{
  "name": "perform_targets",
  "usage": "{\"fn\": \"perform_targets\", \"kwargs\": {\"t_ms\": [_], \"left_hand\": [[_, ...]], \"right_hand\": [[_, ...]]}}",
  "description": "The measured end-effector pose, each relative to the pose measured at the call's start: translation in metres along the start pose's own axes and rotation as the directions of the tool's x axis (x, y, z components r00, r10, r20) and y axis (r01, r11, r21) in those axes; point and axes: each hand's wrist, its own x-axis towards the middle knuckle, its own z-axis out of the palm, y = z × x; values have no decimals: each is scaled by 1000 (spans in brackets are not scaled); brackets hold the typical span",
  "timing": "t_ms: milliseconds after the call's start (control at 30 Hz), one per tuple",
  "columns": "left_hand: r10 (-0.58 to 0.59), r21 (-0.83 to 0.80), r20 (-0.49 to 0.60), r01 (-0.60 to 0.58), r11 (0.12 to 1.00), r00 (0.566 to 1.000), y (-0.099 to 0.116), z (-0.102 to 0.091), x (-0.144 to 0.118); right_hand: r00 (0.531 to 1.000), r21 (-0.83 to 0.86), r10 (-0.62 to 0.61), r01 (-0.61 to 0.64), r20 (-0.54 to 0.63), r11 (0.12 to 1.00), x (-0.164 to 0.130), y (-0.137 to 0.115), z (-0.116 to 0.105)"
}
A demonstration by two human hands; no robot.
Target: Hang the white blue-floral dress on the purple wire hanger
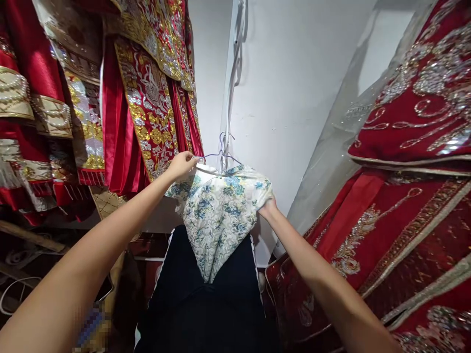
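Holding up, my left hand (181, 165) pinched the floral top (221, 211) at its shoulder by the wire hanger (221, 153) | top hung spread between hands, seating it | right hand (268, 205) clutched the other shoulder.

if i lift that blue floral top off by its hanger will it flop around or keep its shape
Probably floppy: the floral top sags in soft folds below the wire hanger. It looks light, since that thin hanger carries it. It may slide off; the left hand and right hand grip its shoulders.
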Motion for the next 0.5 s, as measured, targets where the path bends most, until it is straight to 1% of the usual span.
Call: {"fn": "perform_targets", "kwargs": {"t_ms": [67,167,200,267,333,367,400,433,467,500], "left_hand": [[-33,12,29,33,999,999,0,3,-3],[-46,4,49,45,999,998,0,9,-5],[-41,2,47,41,999,998,1,10,-3],[-32,10,25,32,999,999,3,12,2],[-42,28,-6,42,999,999,5,12,10],[-47,27,-15,48,999,999,5,12,13],[-50,15,-15,50,999,999,5,12,15],[-46,-8,-5,46,999,999,5,12,16],[-24,-38,17,25,999,1000,5,13,15],[18,-73,52,-14,997,998,5,13,13]], "right_hand": [[999,127,50,-52,15,991,6,-13,-9],[985,322,146,-168,94,932,21,-43,-17],[982,345,149,-181,116,921,26,-54,-16],[989,361,75,-118,131,925,34,-76,-7],[985,342,-17,-42,169,939,33,-94,9],[977,310,-42,-25,207,950,28,-102,17],[965,259,-41,-28,259,965,21,-108,24],[946,192,-18,-47,324,980,12,-112,30],[914,109,24,-74,405,991,3,-114,33],[864,11,78,-96,497,995,-7,-112,35]]}}
